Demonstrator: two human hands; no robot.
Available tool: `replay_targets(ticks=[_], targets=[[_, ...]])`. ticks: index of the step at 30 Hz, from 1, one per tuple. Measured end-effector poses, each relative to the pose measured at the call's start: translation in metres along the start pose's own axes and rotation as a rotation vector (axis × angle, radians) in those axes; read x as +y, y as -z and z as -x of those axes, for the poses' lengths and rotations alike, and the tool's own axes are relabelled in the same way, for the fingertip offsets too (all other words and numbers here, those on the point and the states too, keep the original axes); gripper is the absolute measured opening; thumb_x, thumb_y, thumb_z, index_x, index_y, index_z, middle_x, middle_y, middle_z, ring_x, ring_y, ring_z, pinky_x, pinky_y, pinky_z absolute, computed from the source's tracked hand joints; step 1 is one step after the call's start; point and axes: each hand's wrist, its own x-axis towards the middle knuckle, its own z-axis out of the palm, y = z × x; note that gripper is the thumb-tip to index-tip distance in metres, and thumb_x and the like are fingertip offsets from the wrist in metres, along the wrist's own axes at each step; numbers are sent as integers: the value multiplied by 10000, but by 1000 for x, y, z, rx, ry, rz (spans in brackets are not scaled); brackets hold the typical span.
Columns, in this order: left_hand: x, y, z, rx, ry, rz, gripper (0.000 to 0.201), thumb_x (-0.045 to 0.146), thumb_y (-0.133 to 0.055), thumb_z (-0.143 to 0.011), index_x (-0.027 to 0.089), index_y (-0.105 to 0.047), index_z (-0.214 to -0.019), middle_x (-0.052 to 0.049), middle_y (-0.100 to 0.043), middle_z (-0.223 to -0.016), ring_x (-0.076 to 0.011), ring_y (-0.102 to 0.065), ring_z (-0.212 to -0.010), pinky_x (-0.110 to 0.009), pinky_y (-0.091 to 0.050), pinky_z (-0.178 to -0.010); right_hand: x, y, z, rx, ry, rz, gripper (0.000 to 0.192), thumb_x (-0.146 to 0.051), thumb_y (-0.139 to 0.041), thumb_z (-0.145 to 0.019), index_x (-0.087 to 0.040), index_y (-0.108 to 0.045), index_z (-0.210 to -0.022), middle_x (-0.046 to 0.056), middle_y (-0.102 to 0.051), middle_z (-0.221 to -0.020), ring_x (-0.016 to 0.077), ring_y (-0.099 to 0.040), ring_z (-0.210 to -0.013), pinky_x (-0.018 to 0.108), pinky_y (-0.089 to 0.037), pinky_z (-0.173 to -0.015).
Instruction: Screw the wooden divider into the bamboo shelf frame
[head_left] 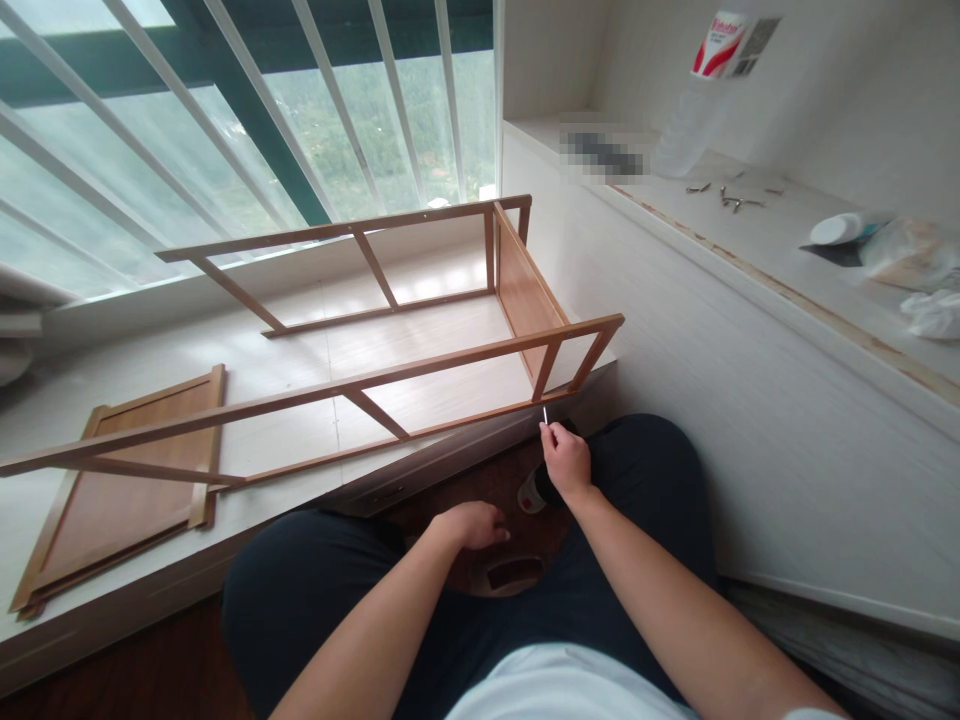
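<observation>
Right hand (566, 462), grip pinched on a thin pale screw (545, 415), just below the brown wooden frame (360, 385). Left hand (472, 524) half curled, holding nothing, over lap.

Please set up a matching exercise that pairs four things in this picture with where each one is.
Things:
1. thin white screw
2. flat brown wooden panel
3. clear plastic bottle with red-and-white label
4. open brown wooden frame

Places:
A. on the high white ledge to the right
B. pinched in the right hand
C. lying on its side on the sill, centre
D. flat on the sill, far left

Pairs: 1-B, 2-D, 3-A, 4-C
</observation>
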Motion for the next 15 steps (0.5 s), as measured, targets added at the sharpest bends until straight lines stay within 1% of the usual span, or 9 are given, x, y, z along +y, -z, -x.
replay_targets(ticks=[4,10,15], targets=[[0,0,0,-3,9,0,435,491,-470,-862,228,-693,-1128,-105,-710,-1134,-283,-661,-1013,-357,-498,-821,1,0,0,-11,15,47,385,-357,-442,-995,-188,-604,-689,53,-667,-666,139,-525,-567,286,-214,-579],[-1,-1,0,-2,1,4,444,496,-470,-863,234,-682,-1153,-101,-705,-1148,-282,-657,-1029,-355,-494,-832,1,7,-2,-43,-7,107,355,-353,-478,-986,-184,-618,-707,46,-671,-703,125,-481,-562,300,-171,-575],[-1,-1,0,0,-2,1,443,500,-467,-866,239,-682,-1153,-97,-700,-1165,-278,-650,-1048,-350,-493,-839,-1,12,-6,-107,-17,122,356,-370,-472,-992,-189,-619,-723,44,-671,-725,124,-463,-571,305,-139,-569]])
